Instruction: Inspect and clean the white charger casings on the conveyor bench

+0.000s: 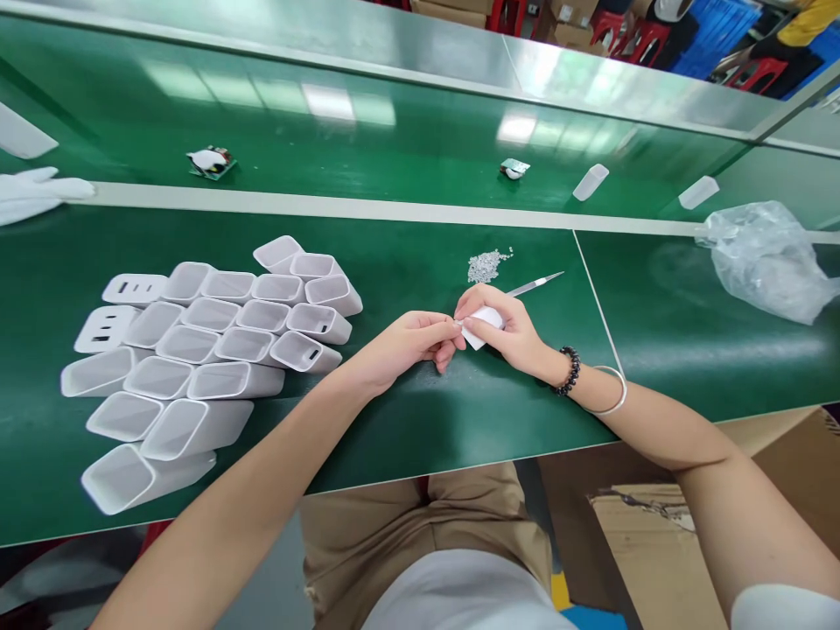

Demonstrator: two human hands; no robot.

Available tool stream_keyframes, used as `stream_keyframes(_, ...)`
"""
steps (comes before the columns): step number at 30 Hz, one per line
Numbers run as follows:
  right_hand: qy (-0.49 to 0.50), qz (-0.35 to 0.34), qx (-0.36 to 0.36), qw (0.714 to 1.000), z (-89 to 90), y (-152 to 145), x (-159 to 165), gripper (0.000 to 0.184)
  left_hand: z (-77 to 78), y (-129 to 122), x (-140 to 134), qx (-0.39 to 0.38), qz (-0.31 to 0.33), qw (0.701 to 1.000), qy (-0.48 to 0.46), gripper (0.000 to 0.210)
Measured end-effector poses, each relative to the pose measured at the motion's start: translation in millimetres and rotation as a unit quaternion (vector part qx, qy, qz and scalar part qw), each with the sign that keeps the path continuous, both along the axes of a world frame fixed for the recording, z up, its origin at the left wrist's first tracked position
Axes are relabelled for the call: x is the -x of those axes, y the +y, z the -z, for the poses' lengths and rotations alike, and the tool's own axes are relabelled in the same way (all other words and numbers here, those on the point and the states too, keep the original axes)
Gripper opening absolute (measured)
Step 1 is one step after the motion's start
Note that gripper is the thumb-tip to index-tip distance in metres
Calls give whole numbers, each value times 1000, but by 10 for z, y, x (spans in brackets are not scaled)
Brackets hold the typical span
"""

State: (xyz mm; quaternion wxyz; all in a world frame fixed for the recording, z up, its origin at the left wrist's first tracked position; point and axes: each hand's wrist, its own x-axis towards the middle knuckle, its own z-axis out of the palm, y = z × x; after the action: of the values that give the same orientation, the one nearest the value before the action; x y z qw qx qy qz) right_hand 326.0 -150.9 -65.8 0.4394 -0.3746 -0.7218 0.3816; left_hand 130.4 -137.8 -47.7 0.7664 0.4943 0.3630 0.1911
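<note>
In my right hand (505, 328) is a small white plastic housing (484, 325), gripped between thumb and fingers above the green table. My left hand (430, 339) meets it at its left end, thumb and forefinger pinched together. Whatever sits in that pinch is too small and too covered to make out. Just beyond the right hand lies a pile of tiny clear pieces (486, 265). A thin metal tool with a pointed blade, like a craft knife (536, 284), sticks out past the right hand's knuckles.
Many open white housings (208, 313) stand grouped at the left. A white glove (36, 194) lies at the far left. Circuit boards (211, 162) and loose white housings (591, 182) rest behind the pale strip. A clear plastic bag (767, 258) is at the right, cardboard boxes (656, 542) below.
</note>
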Motion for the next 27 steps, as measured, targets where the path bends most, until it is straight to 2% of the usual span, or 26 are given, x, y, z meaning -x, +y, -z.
stream_keyframes(6,2,0,-9,1000,15,12,6,23,59,2,-11,-8,-5,1000,12,30)
stream_keyframes(12,-7,2,-5,1000,9,20,14,22,34,-2,-59,-13,-19,999,40,27)
stream_keyframes(20,-8,10,-21,1000,54,19,38,15,51,-5,-56,26,-54,998,16,24)
stream_keyframes(27,-23,-3,-13,1000,3,48,9,10,31,53,25,64,-7,997,-39,28)
